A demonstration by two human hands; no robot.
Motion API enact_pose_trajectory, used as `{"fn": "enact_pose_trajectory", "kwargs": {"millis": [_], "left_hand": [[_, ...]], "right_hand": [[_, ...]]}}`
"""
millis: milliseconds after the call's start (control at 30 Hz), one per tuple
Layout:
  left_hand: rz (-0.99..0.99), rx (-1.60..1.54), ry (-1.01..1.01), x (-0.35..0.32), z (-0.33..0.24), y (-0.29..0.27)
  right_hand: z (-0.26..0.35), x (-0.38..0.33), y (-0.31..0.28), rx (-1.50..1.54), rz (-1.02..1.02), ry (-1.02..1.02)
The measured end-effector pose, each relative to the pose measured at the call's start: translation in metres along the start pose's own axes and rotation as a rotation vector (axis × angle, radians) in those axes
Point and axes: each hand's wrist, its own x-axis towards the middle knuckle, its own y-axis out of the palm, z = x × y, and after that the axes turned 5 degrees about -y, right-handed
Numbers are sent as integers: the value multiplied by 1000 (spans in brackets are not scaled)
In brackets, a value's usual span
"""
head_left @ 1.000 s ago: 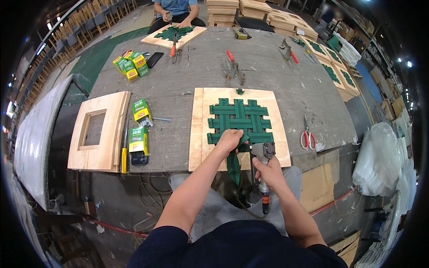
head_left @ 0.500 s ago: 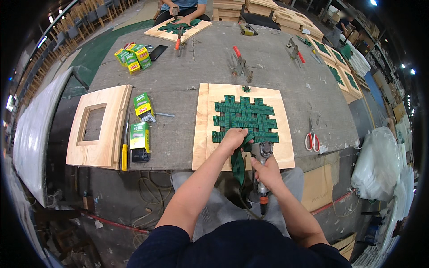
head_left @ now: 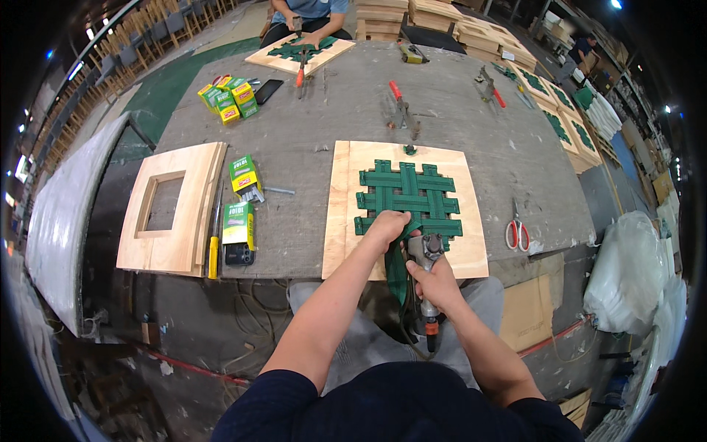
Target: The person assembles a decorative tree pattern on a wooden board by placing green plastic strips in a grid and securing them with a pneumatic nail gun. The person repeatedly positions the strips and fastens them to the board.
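A square wooden frame (head_left: 471, 199) lies at the near table edge, its opening crossed by woven green webbing (head_left: 405, 188). My left hand (head_left: 388, 230) pinches a loose green strap (head_left: 396, 271) at the near side of the weave; the strap's tail hangs over the table edge. My right hand (head_left: 436, 283) is wrapped round the grip of a grey air staple gun (head_left: 425, 250) with an orange-and-black fitting at its lower end. The gun's head is over the frame's near edge, close beside the strap. Its nose is hidden, so I cannot tell whether it touches.
Left on the table are stacked wooden frames (head_left: 132, 214), a yellow-handled screwdriver (head_left: 213, 254) and staple boxes (head_left: 238, 225). Red-handled scissors (head_left: 517, 232) lie right; pliers (head_left: 398, 103) lie beyond. Across the table, another person's hand (head_left: 313, 38) works on a similar frame.
My right hand has brought the staple gun slightly left, closer to the strap. The left hand keeps its pinch. The whole view has shifted a little.
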Motion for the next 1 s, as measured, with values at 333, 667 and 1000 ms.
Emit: {"fn": "enact_pose_trajectory", "kwargs": {"millis": [333, 667, 1000], "left_hand": [[-149, 140, 159, -4, 10, -6], [-436, 504, 479, -33, 56, 30], [-494, 761, 664, -60, 84, 45]], "right_hand": [[-10, 33, -121, 299, -266, 115], [-22, 133, -205, 147, -186, 45], [-25, 116, -234, -663, -251, -88]]}}
